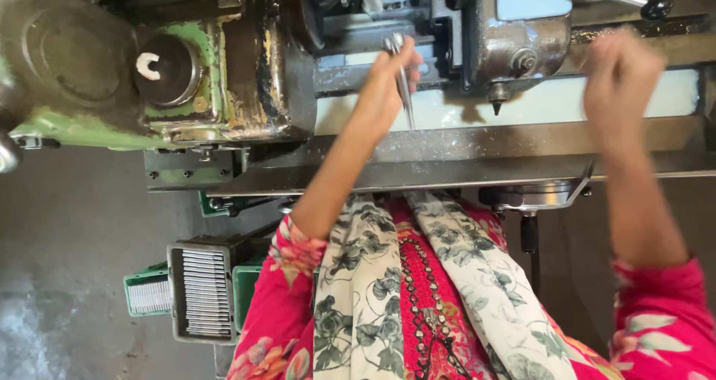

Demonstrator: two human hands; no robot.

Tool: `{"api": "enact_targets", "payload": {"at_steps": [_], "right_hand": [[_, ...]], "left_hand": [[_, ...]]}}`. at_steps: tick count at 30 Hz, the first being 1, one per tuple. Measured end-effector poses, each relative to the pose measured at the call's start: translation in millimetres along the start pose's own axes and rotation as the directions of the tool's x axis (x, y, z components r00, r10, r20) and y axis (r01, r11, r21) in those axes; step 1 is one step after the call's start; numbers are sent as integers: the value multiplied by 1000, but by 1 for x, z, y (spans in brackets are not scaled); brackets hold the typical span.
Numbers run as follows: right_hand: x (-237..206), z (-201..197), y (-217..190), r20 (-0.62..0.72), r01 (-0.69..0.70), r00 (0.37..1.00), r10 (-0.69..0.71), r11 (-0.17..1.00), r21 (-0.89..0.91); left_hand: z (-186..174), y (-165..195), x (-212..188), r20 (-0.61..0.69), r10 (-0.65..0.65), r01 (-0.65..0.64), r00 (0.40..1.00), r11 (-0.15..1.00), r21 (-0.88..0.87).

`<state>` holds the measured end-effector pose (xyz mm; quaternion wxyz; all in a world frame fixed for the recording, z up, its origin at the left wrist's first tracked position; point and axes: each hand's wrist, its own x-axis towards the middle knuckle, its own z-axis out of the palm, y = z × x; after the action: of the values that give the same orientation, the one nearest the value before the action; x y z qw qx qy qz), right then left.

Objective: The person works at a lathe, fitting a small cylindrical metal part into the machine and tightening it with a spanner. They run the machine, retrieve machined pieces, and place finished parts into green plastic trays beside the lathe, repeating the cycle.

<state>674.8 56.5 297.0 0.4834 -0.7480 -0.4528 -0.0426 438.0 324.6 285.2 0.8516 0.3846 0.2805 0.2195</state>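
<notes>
At the front of the worn green machine (186, 74), the left hand (384, 82) was closed around a slim metal rod (403, 82), pinching it near its upper end between thumb and fingers. The rod's long axis ran nearly straight up and down in the head view, its top by the fingertips against the dark opening of the machine and its pointed lower end hanging over the pale ledge (522, 108) of the bed. It lay right in the left hand's grip, well apart from the right hand (623, 78), so the left was plainly the nearer one.

The right hand was raised near the grey metal housing (514, 44), below a lever with a black knob (656, 7). It was blurred by motion, the fingers seeming curled, but I could not tell whether it held anything.

Lower in view, a floral scarf (418, 290) hung over pink patterned sleeves, and down by the floor to the left stood a tray of stacked metal pieces (205, 294) beside green crates (149, 294).
</notes>
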Motion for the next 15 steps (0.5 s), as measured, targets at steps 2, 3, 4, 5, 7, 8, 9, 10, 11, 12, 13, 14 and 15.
{"api": "enact_targets", "payload": {"at_steps": [2, 3, 4, 5, 7, 8, 9, 10, 11, 12, 13, 14, 15], "right_hand": [[35, -18, 37, 37, 136, 990, -133, 904, -405], [48, -25, 54, 87, 190, 982, -170, 819, -541], [59, -28, 69, 158, 217, 976, -152, 775, -594], [70, -31, 81, 226, 249, 965, -132, 726, -641], [86, -29, 98, 359, 324, 931, -75, 625, -710], [91, -24, 103, 397, 314, 918, 14, 585, -748], [97, -19, 106, 431, 314, 897, 102, 540, -781], [103, -15, 107, 423, 266, 874, 239, 492, -829], [109, -12, 106, 400, 224, 838, 372, 433, -873], [113, -10, 104, 417, 261, 841, 344, 417, -871], [117, -9, 103, 434, 298, 843, 318, 397, -868], [120, -9, 101, 453, 336, 843, 290, 373, -865], [120, -9, 99, 428, 295, 860, 279, 414, -861]], "left_hand": [[-12, 2, 39, -4, 11, -12, 1000, 986, -165], [-16, 2, 57, -113, -27, 6, 993, 982, -188], [-18, 1, 76, -215, -62, 15, 975, 978, -210], [-20, 0, 93, -313, -96, 22, 945, 972, -233], [-21, -3, 120, -430, -136, -22, 893, 939, -342], [-20, -4, 129, -487, -165, -44, 858, 920, -390], [-17, -3, 135, -499, -142, -94, 855, 903, -418], [-14, -3, 141, -507, -118, -142, 854, 885, -444], [-10, -2, 148, -512, -95, -187, 854, 862, -471], [-8, -1, 153, -516, -82, -216, 853, 844, -492], [-3, 1, 154, -520, -75, -242, 851, 822, -515], [1, 4, 154, -523, -68, -269, 849, 798, -540], [4, 8, 152, -530, -95, -267, 842, 781, -564]]}}
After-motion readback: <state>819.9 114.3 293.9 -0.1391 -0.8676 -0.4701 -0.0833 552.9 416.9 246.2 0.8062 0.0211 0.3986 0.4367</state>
